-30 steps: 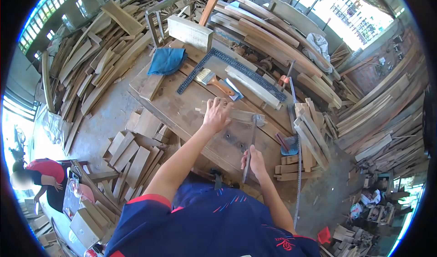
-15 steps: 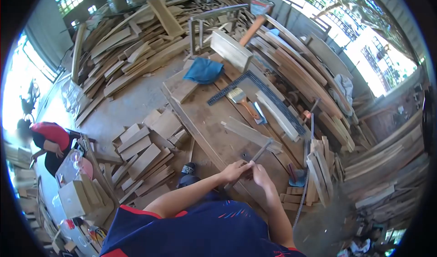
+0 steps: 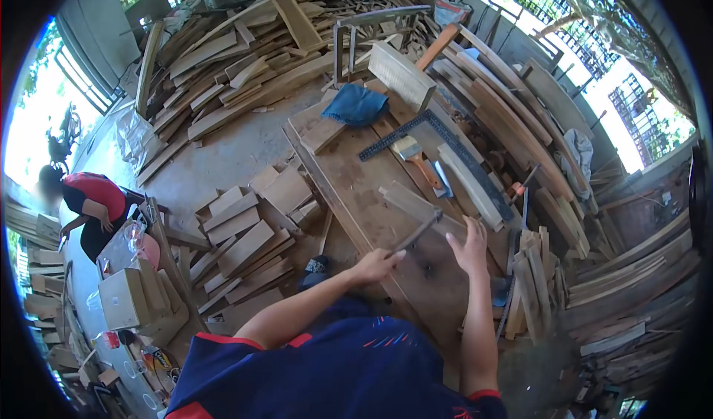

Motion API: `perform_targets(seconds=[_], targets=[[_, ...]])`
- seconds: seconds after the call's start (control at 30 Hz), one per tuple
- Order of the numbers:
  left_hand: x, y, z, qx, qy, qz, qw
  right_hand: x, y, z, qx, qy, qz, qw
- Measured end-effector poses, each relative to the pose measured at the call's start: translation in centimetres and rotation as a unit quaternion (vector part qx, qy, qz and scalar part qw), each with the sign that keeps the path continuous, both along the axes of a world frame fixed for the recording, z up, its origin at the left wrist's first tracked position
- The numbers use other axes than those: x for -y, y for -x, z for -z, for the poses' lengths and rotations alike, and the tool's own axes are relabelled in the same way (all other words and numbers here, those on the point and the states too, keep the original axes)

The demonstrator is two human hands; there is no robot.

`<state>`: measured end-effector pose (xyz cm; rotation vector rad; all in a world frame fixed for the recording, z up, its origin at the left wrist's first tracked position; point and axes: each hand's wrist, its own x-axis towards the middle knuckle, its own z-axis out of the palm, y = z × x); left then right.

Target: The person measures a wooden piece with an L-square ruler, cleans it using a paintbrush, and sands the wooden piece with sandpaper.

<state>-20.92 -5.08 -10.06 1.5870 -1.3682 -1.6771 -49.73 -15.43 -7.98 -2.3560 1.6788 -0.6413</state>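
Observation:
My left hand (image 3: 377, 265) is closed on the lower end of a long, thin tool (image 3: 416, 233). The tool's small head rests at a narrow wooden strip (image 3: 405, 199) lying on the wooden workbench (image 3: 338, 189). To the right, my right hand (image 3: 469, 247) is open with its fingers spread, close to the strip's right end, and nothing shows in it. Beyond the strip lie a brush (image 3: 420, 163), a dark metal square (image 3: 371, 148) and a pale wooden bar (image 3: 471, 185).
A blue cloth (image 3: 355, 105) and a thick wooden block (image 3: 401, 75) sit at the bench's far end. Stacked boards (image 3: 241, 230) are left of the bench, with more wood (image 3: 531, 282) at its right. A person (image 3: 96, 200) is bent over at the far left.
Both hands were together on the tool half a second ago. Now my right hand has let go and moved right and forward, opening, while my left keeps hold. The view has also shifted.

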Motion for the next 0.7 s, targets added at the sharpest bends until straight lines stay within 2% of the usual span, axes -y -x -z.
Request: perform_targets(seconds=[0.03,0.07,0.27,0.37,0.4,0.5,0.63,0.7], targets=[[0.0,-0.4,-0.7,0.017,0.012,-0.007,1.0,0.0,0.2,1.8,-0.039,0.008,-0.009,0.999],[0.0,-0.6,-0.9,0.033,-0.032,-0.03,0.998,-0.6,0.0,2.4,-0.032,0.018,0.006,0.999],[-0.2,-3.2,-0.8,-0.013,0.052,-0.177,0.983,-5.1,-2.6,4.9,-0.011,0.065,0.066,0.996],[1.3,-4.5,0.4,-0.006,0.075,-0.178,0.981,-6.4,-3.7,5.9,-0.009,0.089,0.087,0.992],[2.1,-4.8,1.0,0.005,0.025,-0.175,0.984,-6.7,-3.8,6.2,-0.009,0.097,0.091,0.991],[3.5,-5.3,2.7,0.115,0.058,-0.157,0.979,-6.8,-4.0,5.7,-0.009,0.117,0.089,0.989],[3.2,-4.3,-2.4,0.061,0.057,-0.185,0.979,-6.7,-3.9,6.2,-0.013,0.11,0.101,0.989],[3.6,-4.2,-1.9,0.076,0.091,-0.179,0.977,-6.7,-3.9,6.3,-0.009,0.106,0.106,0.989]])
